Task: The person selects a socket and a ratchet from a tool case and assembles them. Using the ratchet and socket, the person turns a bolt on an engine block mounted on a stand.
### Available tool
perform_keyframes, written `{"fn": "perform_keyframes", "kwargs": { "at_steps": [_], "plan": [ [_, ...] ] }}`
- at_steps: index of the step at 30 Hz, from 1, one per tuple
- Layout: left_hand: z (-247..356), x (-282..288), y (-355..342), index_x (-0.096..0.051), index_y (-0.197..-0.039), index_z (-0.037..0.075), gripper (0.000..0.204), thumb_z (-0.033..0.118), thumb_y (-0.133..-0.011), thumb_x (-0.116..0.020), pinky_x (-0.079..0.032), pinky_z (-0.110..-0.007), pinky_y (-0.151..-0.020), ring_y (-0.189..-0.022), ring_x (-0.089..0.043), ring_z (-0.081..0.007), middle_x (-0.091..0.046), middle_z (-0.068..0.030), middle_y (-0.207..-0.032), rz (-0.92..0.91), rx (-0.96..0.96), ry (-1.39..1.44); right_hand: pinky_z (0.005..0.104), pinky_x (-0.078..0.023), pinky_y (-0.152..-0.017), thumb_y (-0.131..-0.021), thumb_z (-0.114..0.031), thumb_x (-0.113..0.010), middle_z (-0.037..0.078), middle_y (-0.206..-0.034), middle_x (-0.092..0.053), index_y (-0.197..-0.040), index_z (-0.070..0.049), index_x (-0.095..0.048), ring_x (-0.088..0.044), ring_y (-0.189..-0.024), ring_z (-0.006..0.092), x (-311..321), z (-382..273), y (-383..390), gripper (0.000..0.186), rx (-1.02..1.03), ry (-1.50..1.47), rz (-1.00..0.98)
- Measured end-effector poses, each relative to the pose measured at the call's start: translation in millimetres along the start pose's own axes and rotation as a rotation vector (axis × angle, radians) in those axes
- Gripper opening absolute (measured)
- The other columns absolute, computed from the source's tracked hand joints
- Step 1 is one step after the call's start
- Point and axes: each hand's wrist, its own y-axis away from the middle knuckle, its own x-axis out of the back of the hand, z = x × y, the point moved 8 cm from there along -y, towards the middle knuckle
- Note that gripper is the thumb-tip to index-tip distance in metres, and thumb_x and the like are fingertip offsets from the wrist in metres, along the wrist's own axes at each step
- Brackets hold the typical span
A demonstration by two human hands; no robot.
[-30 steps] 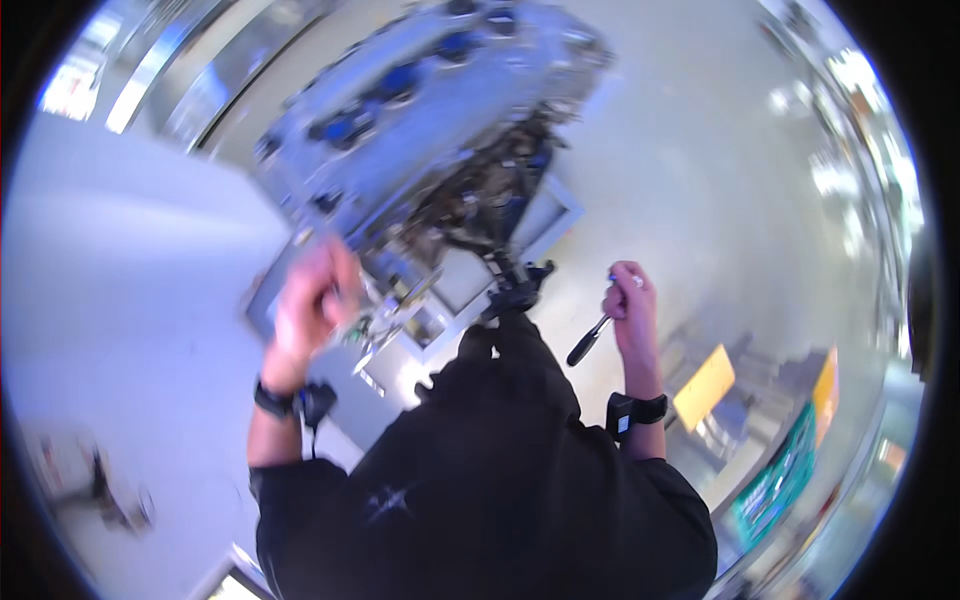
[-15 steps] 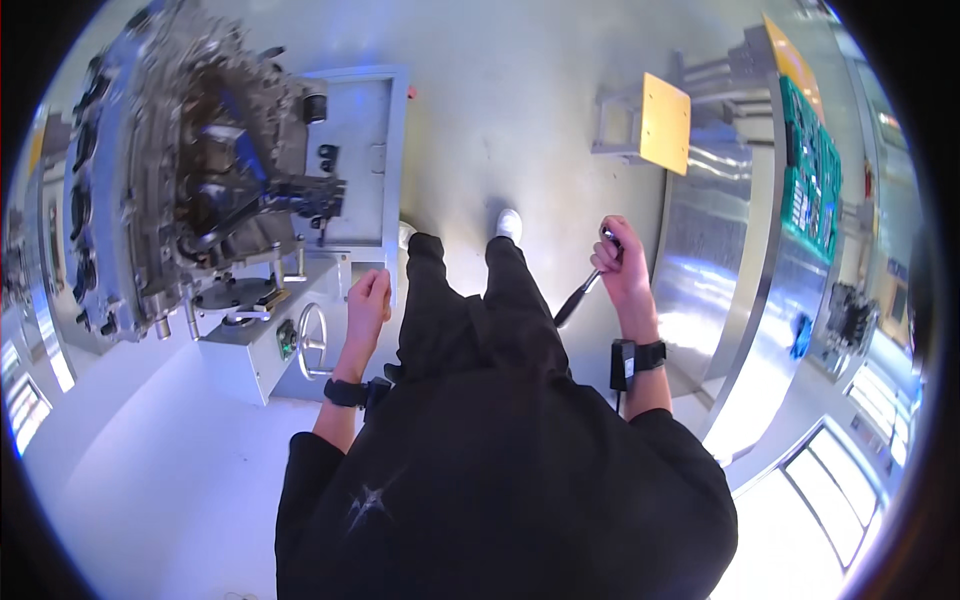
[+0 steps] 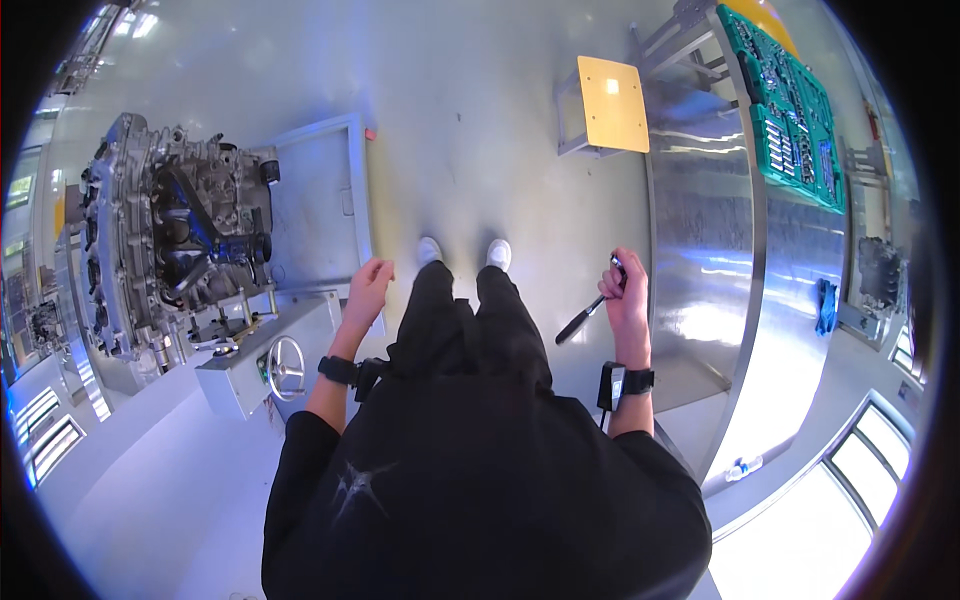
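Observation:
My right hand (image 3: pixel 627 300) is wrapped round a ratchet wrench (image 3: pixel 573 326), its dark grip slanting down to the left and its metal end partly hidden by my fingers. On the other side, my left hand (image 3: pixel 368 292) hangs with loosely curled fingers and nothing visible in them. Nearest to that hand is a grey engine stand with a spoked handwheel (image 3: pixel 286 366). A bare metal engine (image 3: pixel 205 225) is mounted on the stand, its inside parts facing me.
A metal workbench (image 3: pixel 700 210) runs along the right, bearing a green tool case (image 3: pixel 790 120) full of sockets and a blue glove-like item (image 3: pixel 825 306). A yellow-topped stool (image 3: pixel 613 103) stands ahead of it. A grey tray (image 3: pixel 312 195) lies beside the engine.
The engine now appears lower and smaller on the left, and the stool and tool case have shifted left and up. Both my feet now show side by side. The ratchet wrench stays in my right hand.

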Motion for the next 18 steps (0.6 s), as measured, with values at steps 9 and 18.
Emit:
{"fn": "perform_keyframes", "kwargs": {
  "at_steps": [9, 18],
  "plan": [
    [-13.3, -33.8, -168.9, -0.061, -0.091, -0.001, 0.028, 0.027, -0.089, -0.058, -0.049, -0.039, -0.070, -0.076, -0.065, -0.0308, -0.066, -0.0182, -0.079, -0.042, -0.159, -0.429, 0.0234, -0.025, -0.042, -0.094, -0.013, -0.060, -0.004, -0.057, -0.040, -0.093, -0.004, -0.058, -0.033, -0.044, 0.0043, 4.9, -14.1, 7.0, 0.010, 0.110, 0.087, 0.216],
    [-30.1, -61.3, -381.2, -0.061, -0.098, 0.002, 0.027, 0.026, -0.089, -0.053, -0.049, -0.049, -0.079, -0.093, -0.062, -0.0420, -0.066, -0.0226, -0.096, -0.153, -0.070, -0.628, 0.0217, -0.026, -0.040, -0.095, -0.016, -0.060, -0.003, -0.056, -0.042, -0.094, -0.004, -0.058, -0.035, -0.043, 0.0044, -7.0, -27.9, 33.6, 0.012, 0.142, 0.460, 0.593]
  ]
}}
